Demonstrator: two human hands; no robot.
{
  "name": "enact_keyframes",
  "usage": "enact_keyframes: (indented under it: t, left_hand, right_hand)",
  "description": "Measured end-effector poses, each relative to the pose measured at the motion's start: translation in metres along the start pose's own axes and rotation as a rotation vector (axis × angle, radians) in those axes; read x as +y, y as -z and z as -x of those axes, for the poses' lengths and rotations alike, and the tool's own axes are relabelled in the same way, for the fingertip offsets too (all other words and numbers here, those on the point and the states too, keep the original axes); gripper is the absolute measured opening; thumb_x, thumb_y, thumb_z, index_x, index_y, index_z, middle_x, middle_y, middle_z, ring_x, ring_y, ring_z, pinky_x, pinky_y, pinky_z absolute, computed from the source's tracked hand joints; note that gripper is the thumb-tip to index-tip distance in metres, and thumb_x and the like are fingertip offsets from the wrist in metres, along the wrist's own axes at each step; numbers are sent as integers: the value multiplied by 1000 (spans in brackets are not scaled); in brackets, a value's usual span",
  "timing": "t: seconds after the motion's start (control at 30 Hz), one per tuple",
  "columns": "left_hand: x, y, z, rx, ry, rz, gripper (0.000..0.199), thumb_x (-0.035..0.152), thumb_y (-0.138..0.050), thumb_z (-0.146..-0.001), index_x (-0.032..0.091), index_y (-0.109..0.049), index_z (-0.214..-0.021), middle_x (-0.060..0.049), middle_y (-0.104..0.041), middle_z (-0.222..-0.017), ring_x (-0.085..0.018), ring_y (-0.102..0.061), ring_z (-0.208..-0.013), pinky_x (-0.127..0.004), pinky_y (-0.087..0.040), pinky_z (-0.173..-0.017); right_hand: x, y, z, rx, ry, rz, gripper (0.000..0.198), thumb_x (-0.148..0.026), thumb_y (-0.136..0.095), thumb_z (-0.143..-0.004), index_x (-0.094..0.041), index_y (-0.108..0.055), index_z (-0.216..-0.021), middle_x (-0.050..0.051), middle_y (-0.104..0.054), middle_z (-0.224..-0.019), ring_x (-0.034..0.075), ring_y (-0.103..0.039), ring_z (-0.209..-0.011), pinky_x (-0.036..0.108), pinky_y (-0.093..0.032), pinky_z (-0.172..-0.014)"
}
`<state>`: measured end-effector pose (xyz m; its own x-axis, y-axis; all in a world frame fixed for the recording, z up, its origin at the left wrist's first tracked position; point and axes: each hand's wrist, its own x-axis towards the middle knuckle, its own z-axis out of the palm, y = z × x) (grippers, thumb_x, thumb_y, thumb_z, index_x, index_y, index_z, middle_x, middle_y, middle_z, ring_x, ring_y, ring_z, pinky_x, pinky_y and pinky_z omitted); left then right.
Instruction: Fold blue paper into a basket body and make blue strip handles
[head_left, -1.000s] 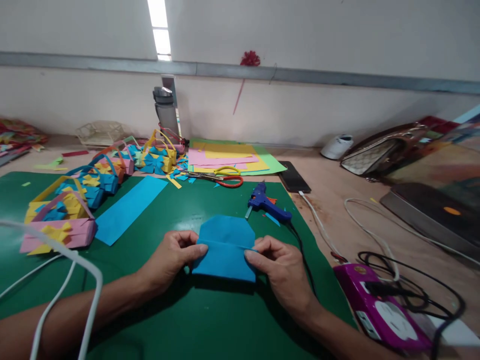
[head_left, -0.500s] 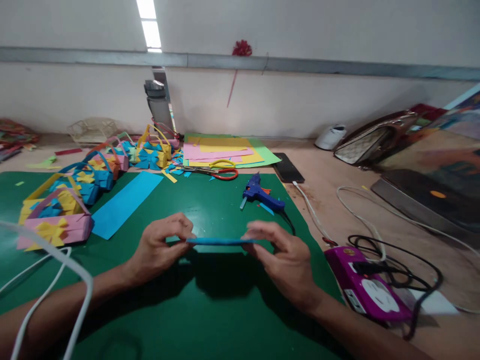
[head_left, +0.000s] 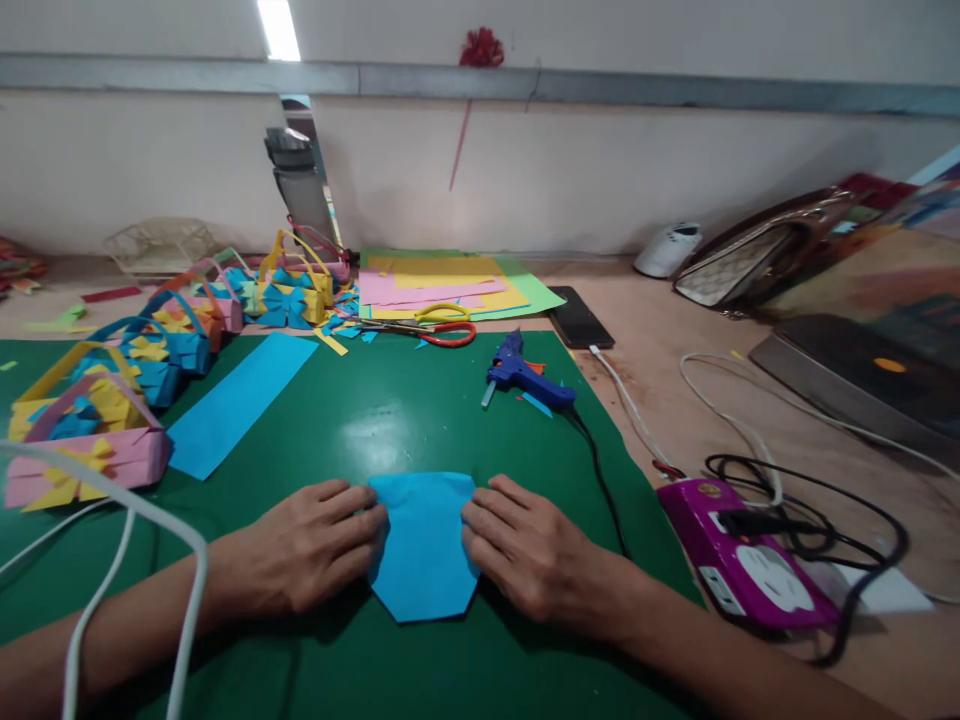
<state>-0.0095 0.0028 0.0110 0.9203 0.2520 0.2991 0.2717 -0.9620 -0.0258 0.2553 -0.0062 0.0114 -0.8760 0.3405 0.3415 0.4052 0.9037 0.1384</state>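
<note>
A folded blue paper with angled corners at its near end lies low over the green mat, between my hands. My left hand grips its left edge with bent fingers, the thumb hidden underneath. On the opposite edge, my right hand pinches the paper in the same way. A long blue paper strip lies on the mat at the left, apart from my hands. Beyond my right hand rests a blue glue gun with its black cord.
Small paper baskets with handles line the left side. Scissors and stacked colored paper sheets lie at the back. A phone and a purple power strip with cables are at the right. A white cable hangs across my left forearm.
The folded blue paper, held edge-on above the mat before, has been lowered and tilted, so its broad face shows. Both hands have come down with it and turned backs upward.
</note>
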Motion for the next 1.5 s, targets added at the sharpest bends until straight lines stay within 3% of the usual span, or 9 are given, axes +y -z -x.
enact_keyframes:
  t: [0.13,0.3,0.37,0.53,0.83,1.0,1.13,1.3,1.5]
  left_hand:
    - [4,-2,1,-119,129,35,33,17,-26,-96,10,-49,-119,-11,-64,-98,-20,-53,-81,-37,-43,-75]
    - [15,-10,-5,-127,302,86,35,22,-30,-95,14,-42,-127,-9,-63,-99,-20,-52,-82,-39,-41,-79]
    - [22,-10,-13,-150,372,57,41,38,-40,-93,15,-43,-127,-8,-62,-95,-22,-50,-81,-40,-41,-78]
    - [33,-9,-28,-223,470,23,56,53,-49,-84,15,-48,-126,-6,-60,-90,-24,-48,-79,-44,-37,-80]
    - [36,-17,-18,-171,426,-57,62,61,-40,-85,13,-54,-121,-8,-62,-92,-25,-49,-83,-49,-27,-91]
    - [43,-22,-4,-38,459,-59,60,61,-32,-88,15,-59,-115,-8,-64,-99,-26,-49,-92,-45,-22,-97]
    - [49,-24,5,24,496,-102,57,57,-26,-91,16,-59,-114,-9,-64,-110,-26,-49,-102,-42,-25,-96]
    - [51,-25,8,35,491,-167,59,56,-25,-91,13,-57,-117,-14,-55,-128,-30,-43,-119,-41,-30,-95]
    - [53,-27,15,53,471,-144,51,50,-32,-92,13,-60,-114,-15,-57,-126,-30,-46,-119,-43,-38,-93]
  right_hand:
    - [-6,0,-3,-64,-49,64,33,-9,-30,-92,-6,-59,-107,11,-65,-86,21,-58,-78,45,-43,-82]
    - [-11,1,-6,-156,-100,105,28,-9,-37,-88,-8,-60,-104,8,-63,-85,21,-56,-77,50,-37,-92]
    - [-14,2,-6,-176,-137,136,28,-8,-38,-86,-8,-60,-104,8,-63,-84,21,-55,-77,50,-34,-94]
    - [-21,0,-1,-193,-229,229,32,-6,-42,-82,-6,-57,-110,8,-63,-85,22,-55,-78,49,-35,-92]
    - [-23,-4,-1,-168,-317,276,31,-6,-44,-80,-6,-58,-107,7,-62,-77,21,-52,-69,47,-37,-85]
    - [-25,-4,-1,-153,-322,276,31,-4,-39,-81,-7,-63,-100,10,-63,-80,23,-54,-74,47,-38,-85]
    - [-23,-8,0,-53,-253,223,33,-5,-34,-84,-10,-66,-90,15,-64,-101,27,-54,-96,44,-41,-83]
    - [-20,-10,3,-22,-146,185,31,-7,-37,-82,-9,-68,-84,17,-66,-105,29,-55,-98,44,-43,-80]
    - [-19,-3,9,-101,-101,174,31,-13,-44,-79,-4,-65,-100,20,-65,-106,33,-55,-99,49,-40,-85]
